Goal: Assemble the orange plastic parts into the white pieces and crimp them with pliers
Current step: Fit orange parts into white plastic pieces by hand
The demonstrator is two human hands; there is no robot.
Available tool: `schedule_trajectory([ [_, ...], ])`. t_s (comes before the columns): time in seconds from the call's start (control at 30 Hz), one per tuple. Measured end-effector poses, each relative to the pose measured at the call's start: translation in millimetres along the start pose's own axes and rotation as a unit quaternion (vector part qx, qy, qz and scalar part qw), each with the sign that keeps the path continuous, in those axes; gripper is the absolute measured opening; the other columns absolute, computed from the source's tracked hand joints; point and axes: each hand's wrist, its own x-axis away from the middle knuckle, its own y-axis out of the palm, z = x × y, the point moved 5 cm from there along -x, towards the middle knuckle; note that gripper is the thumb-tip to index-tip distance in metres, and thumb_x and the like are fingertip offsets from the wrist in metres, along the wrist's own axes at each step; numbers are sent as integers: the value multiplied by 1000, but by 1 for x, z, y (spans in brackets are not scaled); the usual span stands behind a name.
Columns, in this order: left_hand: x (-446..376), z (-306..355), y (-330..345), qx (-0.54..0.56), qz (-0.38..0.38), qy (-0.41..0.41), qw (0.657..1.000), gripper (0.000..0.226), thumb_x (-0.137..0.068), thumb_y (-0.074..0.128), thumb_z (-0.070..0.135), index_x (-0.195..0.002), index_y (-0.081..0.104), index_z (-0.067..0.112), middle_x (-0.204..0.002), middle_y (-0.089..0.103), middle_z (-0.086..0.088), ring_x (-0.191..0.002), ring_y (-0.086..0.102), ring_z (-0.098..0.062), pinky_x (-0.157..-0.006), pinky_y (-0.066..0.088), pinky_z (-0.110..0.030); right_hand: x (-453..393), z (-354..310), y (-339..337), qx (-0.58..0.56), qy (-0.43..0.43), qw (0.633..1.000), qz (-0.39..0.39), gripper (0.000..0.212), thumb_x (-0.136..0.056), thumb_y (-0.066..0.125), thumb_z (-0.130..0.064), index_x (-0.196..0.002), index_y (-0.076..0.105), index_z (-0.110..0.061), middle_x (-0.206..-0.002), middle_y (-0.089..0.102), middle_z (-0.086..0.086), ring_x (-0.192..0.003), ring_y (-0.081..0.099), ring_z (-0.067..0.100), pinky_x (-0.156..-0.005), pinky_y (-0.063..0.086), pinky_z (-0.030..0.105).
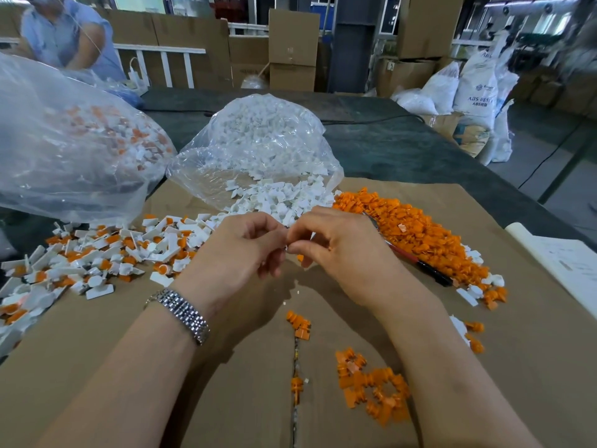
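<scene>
Above the cardboard sheet (97,334): left hand (239,250) and right hand (336,250) fingertip to fingertip, both pinching one small piece (285,249), almost wholly hidden, colour unclear. Just beyond: spilled white pieces (274,198), clear bag (258,137) behind. Right: orange parts (413,227), half burying red-handled pliers (429,271), jaws out of sight. Left: assembled pieces (97,253), pile cut off at frame edge. Far left: blurred person (64,33).

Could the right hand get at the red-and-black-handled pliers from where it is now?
Probably yes. The red-and-black-handled pliers lie just beside the right hand, with the handles uncovered on the brown cardboard. But that hand is busy pinching a small part together with the left hand.
</scene>
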Motion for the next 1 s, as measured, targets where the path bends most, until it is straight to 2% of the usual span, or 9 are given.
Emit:
schedule_trajectory([
  [0.27, 1, 0, 2, 52, 14, -16, 998, 13, -99, 60, 6, -92, 68, -2, -60, 64, -5, -55, 64, -17, -50, 50, -22, -2, -3, 4, 48, -14, 999, 10, 4, -94, 70, -19, -95, 68, -15, -87, 55, -11, -82, 56, 9, -76, 50, 33],
  [0.4, 1, 3, -11, -103, 90, 2, 991, 15, -98, 63, 16, -86, 71, 10, -63, 70, -3, -53, 63, -14, -54, 51, -27, 1, 18, -15, -63, 77, 991, 87, 7, -96, 68, -18, -102, 68, -22, -85, 66, -10, -74, 67, 5, -67, 55, 21],
  [0.47, 3, 9, -30, -257, 186, 26, 948, 16, -97, 61, 22, -84, 69, 18, -68, 68, 0, -58, 63, -16, -53, 49, -31, 7, 39, -37, -44, 160, 964, 209, 10, -100, 61, -20, -103, 67, -28, -85, 67, -13, -75, 66, 2, -67, 56, 19],
  [0.53, 9, 14, -47, -360, 278, 29, 890, 17, -96, 57, 25, -81, 66, 20, -67, 63, 2, -56, 56, -14, -48, 37, -26, 14, 59, -52, 49, 239, 937, 249, 15, -102, 55, -20, -105, 67, -28, -96, 68, -12, -83, 64, 4, -77, 57, 27],
  [0.63, 11, 11, -67, -433, 339, -13, 835, 21, -95, 54, 24, -84, 68, 14, -75, 60, -6, -56, 47, -20, -50, 30, -26, 13, 78, -40, 160, 279, 936, 141, 15, -101, 57, -20, -107, 70, -25, -112, 64, -3, -99, 60, 15, -86, 52, 32],
  [0.7, 10, 8, -72, -452, 341, -49, 823, 23, -94, 55, 26, -101, 70, 9, -103, 59, -17, -70, 53, -30, -57, 35, -33, 7, 75, -24, 204, 239, 945, 89, 15, -99, 61, -25, -108, 74, -24, -105, 58, -4, -108, 53, 17, -83, 43, 29],
  [0.77, 11, 10, -68, -446, 334, -27, 830, 30, -94, 59, 25, -117, 66, 7, -120, 53, -21, -82, 57, -37, -64, 41, -40, 2, 68, -14, 234, 207, 948, 63, 17, -97, 64, -32, -109, 75, -26, -99, 50, -7, -111, 46, 18, -80, 37, 29],
  [0.83, 10, 15, -56, -427, 304, 43, 851, 29, -94, 60, 24, -119, 65, 9, -119, 55, -17, -86, 59, -34, -69, 48, -42, -1, 67, -6, 266, 198, 943, 31, 18, -95, 65, -37, -109, 74, -29, -101, 51, -6, -114, 43, 19, -82, 38, 31],
  [1.0, 6, 16, -11, -333, 147, 129, 922, 10, -96, 62, 22, -100, 70, 26, -96, 63, 11, -81, 60, -6, -69, 45, -22, -1, 67, -3, 248, 212, 945, 23, 10, -93, 70, -32, -100, 70, -25, -91, 50, -10, -115, 44, 21, -86, 40, 34],
])
